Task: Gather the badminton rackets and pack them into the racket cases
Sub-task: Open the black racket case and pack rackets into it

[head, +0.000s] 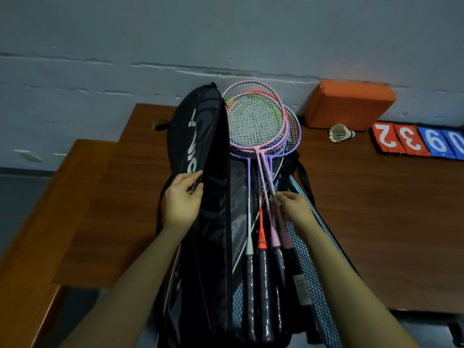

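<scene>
head view: a black racket case (pixel 198 222) is laid open lengthwise on a brown wooden table (pixel 376 222), its flap raised on the left side. the flap's edge is pinched by the left hand (pixel 182 197), thumb and fingers curled round the fabric. a bundle of badminton rackets (pixel 256 121) is seen lying inside the open case, pink, purple and orange frames stacked over one another at the far end, the dark wrapped handles pointing toward the camera. the thin shafts are grasped by the right hand (pixel 292 207), fingers closed around them near the middle. a blue mesh cover (pixel 308 272) is seen along the case's right side. further right on the table, a shuttlecock (pixel 340 133) is lying near an orange block (pixel 349 104) set against the grey wall, with red and blue number cards (pixel 416 141) beside them.
</scene>
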### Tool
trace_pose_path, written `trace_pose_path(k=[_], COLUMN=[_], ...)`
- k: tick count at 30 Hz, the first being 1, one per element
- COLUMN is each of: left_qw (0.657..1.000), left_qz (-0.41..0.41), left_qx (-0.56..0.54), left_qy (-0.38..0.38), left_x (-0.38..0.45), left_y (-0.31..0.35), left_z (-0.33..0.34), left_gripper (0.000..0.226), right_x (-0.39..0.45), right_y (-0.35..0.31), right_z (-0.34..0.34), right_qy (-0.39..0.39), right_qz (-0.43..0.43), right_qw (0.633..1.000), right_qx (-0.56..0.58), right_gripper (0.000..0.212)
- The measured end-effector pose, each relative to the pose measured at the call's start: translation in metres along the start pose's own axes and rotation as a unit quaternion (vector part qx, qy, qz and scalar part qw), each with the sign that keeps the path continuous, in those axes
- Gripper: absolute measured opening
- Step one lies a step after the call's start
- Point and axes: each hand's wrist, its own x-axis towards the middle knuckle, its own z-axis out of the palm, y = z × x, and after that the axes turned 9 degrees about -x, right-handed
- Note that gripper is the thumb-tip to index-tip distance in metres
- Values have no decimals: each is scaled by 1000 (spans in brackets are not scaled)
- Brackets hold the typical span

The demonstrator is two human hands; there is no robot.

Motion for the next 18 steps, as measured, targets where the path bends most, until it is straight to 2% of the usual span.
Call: trace_pose_path(k=[2, 5, 12, 15, 18], left_qw=[1000, 1000, 1000, 1000, 1000], left_qz=[-2, -9, -11, -4, 8], left_qx=[-2, -7, -8, -15, -8], left_qy=[1, 0, -4, -1, -4], left_x=[-1, 0, 5, 6, 11], left_y=[-1, -1, 1, 1, 4], left_z=[0, -2, -6, -9, -12], left_gripper=[31, 31, 31, 30, 30], right_x=[1, 2, -5, -4, -5], right_y=[-5, -6, -1, 0, -1], right_z=[-1, 1, 11, 13, 12], right_qy=[-51, -76, -109, -91, -98], right_qz=[46, 76, 58, 39, 32], right_qw=[995, 984, 967, 967, 957], right_qx=[66, 144, 223, 236, 269], right_gripper=[25, 25, 7, 17, 16])
